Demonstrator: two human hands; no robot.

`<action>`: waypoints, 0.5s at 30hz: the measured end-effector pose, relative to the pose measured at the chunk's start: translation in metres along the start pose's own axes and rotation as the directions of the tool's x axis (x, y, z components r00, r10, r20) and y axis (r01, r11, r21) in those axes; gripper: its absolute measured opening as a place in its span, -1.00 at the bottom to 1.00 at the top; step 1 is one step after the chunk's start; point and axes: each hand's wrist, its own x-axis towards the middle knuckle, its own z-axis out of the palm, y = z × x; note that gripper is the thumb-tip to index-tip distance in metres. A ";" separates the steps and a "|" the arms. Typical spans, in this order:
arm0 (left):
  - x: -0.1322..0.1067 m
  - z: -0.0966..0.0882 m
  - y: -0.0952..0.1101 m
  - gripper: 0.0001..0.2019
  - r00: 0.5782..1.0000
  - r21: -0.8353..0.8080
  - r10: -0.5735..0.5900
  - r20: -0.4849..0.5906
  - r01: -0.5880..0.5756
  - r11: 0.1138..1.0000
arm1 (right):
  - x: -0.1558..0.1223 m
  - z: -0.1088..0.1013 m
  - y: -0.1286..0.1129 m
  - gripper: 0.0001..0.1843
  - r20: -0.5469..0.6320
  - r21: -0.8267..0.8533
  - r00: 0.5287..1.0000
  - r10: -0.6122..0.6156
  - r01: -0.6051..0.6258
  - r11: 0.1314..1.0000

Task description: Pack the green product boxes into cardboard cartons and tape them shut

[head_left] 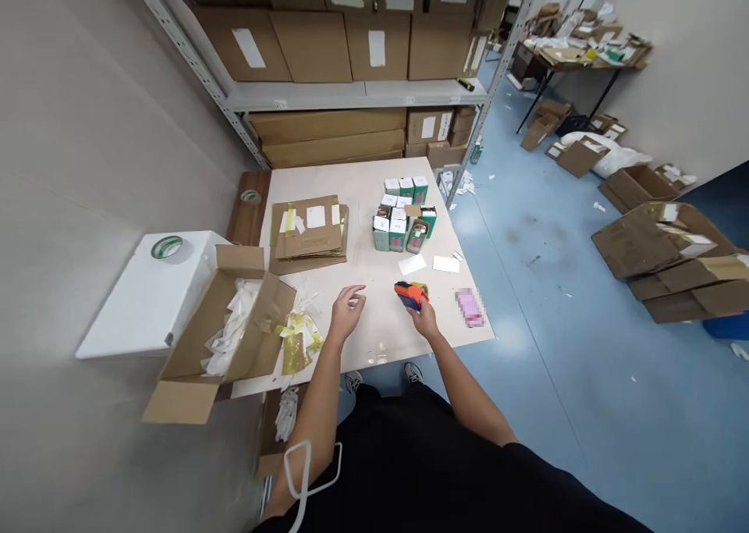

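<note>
My right hand is closed around an orange and dark blue tape dispenser near the front right of the table. A bit of yellow tape shows at its far side. My left hand is over the table to the left, fingers partly stretched out, with nothing in it. Beyond my hands stand several green and white small boxes in a cluster. Two white paper slips lie between the boxes and my right hand. Flattened cardboard is stacked at the back left.
An open carton with white plastic inside stands at the table's left, beside crumpled yellow tape. A blurred pink item lies by the right edge. Shelving with cartons rises behind. More boxes sit on the floor at right.
</note>
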 end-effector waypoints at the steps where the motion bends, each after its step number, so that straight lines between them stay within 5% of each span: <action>1: 0.004 -0.014 0.005 -0.67 1.000 -0.007 0.031 0.005 -0.031 0.999 | -0.002 0.008 -0.018 -0.49 -0.004 0.027 0.998 -0.065 0.065 0.998; 8: 0.022 -0.117 0.030 -0.61 0.957 -0.014 0.251 0.142 -0.252 0.968 | -0.004 0.047 -0.138 -0.51 0.129 0.118 0.910 -0.393 0.380 0.917; 15: 0.011 -0.186 0.020 -0.78 0.946 -0.052 0.284 0.154 -0.279 0.959 | -0.013 0.074 -0.205 -0.66 0.281 0.063 0.812 -0.512 0.516 0.854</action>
